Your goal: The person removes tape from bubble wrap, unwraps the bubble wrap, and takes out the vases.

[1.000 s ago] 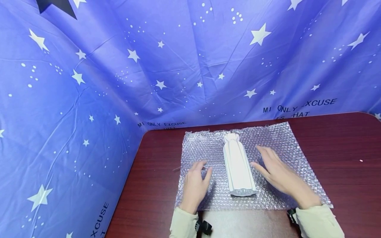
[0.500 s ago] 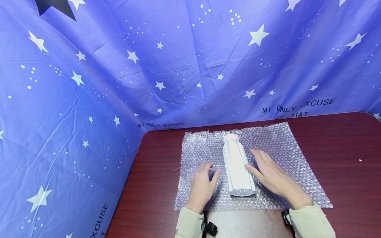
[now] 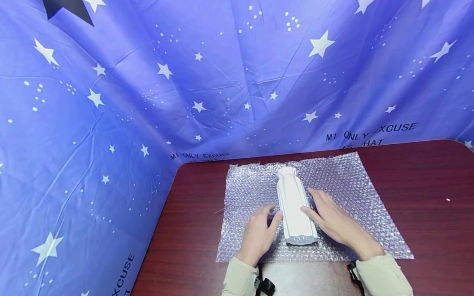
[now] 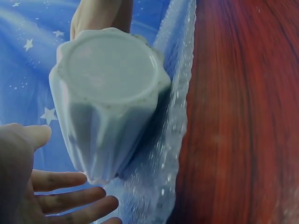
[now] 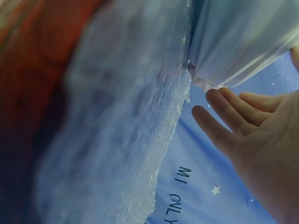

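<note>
A white fluted vase (image 3: 295, 205) lies on its side on a sheet of bubble wrap (image 3: 248, 187), its neck toward the far edge. In the left wrist view its round base (image 4: 112, 67) faces the camera. My left hand (image 3: 257, 234) is at the vase's left side, fingers spread and relaxed, thumb tip right at its edge. On the other side, my right hand (image 3: 335, 220) has its thumb overlapping the vase's right edge, its fingers stretched along that side. The right wrist view shows these fingers (image 5: 233, 109) loosely extended near the vase's neck end.
The bubble wrap covers the middle of a dark red wooden table (image 3: 433, 197). A blue curtain (image 3: 222, 82) with white stars hangs behind and to the left. A small white speck (image 3: 448, 200) lies on the table at the right.
Both hands have moved inward toward the vase, the left hand to the right and the right hand to the left. The vase and the bubble wrap have stayed in place.
</note>
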Motion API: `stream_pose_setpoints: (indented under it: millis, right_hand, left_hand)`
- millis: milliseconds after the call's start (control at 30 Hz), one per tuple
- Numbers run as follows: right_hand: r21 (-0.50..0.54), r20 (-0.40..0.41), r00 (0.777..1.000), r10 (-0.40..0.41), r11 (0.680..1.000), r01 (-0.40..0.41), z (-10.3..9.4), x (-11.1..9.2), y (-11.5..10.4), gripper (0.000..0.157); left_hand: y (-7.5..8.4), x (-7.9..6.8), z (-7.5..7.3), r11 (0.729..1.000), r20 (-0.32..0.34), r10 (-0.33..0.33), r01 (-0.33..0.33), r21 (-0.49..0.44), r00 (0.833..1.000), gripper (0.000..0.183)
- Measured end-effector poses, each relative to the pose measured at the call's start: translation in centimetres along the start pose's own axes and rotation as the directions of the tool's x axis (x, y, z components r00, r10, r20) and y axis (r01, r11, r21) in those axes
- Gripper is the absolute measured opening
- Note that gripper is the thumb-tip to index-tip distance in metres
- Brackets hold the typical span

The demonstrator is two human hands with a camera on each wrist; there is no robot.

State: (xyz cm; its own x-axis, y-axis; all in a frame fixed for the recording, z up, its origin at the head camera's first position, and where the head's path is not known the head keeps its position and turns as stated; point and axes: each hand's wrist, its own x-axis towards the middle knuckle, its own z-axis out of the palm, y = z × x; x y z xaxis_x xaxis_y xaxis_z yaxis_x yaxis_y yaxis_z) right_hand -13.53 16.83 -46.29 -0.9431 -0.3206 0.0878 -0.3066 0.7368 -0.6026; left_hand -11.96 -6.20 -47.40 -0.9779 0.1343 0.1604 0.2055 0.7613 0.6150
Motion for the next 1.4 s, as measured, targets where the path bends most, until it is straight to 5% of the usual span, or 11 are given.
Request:
stream_pose_setpoints:
  millis: [833,1167,1400]
  right_hand:
    - [0.04,0.054,0.998,0.034,0.999,-0.036,0.0,-0.2,-0.8,0.071]
    - [0.098,0.014,1.0,0.005,0.995,-0.006,0.1,-0.8,-1.7,0.068]
    - [0.113,-0.02,1.0,0.007,0.994,-0.005,0.7,-0.8,-2.2,0.068]
  left_hand:
    - [0.9,0.6,1.0,0.981,0.127,-0.025,0.049,-0.188,0.992,0.066]
    - [1.0,0.7,1.1,0.942,0.176,0.054,0.008,-0.335,0.983,0.068]
    - [1.1,0.4,0.9,0.945,0.181,0.032,0.029,-0.327,0.983,0.077]
